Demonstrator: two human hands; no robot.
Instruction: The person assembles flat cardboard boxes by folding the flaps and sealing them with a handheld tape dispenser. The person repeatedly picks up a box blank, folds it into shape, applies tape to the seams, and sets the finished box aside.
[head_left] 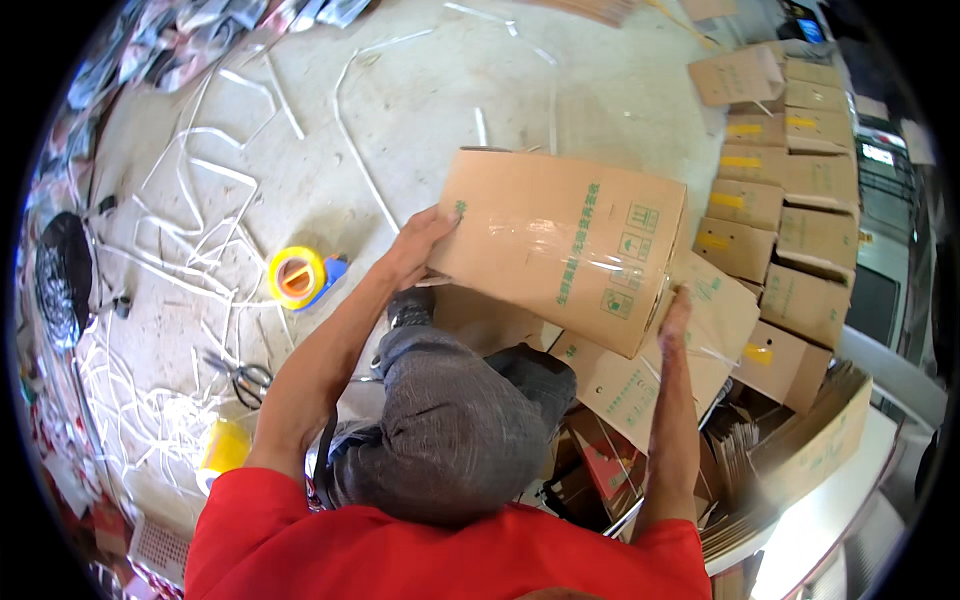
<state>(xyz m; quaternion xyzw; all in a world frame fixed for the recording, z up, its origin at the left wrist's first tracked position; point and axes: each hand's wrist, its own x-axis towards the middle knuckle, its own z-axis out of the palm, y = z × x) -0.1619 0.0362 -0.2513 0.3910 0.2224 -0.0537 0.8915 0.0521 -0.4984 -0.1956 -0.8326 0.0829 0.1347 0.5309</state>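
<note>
A brown cardboard box (540, 225) with green printing and shiny clear tape is held up in front of me, over my knees. My left hand (422, 245) is closed round its left end, thumb on the upper face. At the opposite end, my right hand (675, 320) presses against the box's side; some of its fingers are hidden. Flattened cardboard pieces (630, 392) lie below and beside the right hand. On the floor left of the box is a tape dispenser (331, 272) with a yellow tape roll (297, 257).
Stacked boxes (740, 205) with yellow tape line the right side. Folded cardboard (815, 455) leans at lower right. Loose white straps (190, 285), black-handled scissors (251, 384) and a yellow roll (228, 442) lie on the left floor. A basket (160, 548) stands lower left.
</note>
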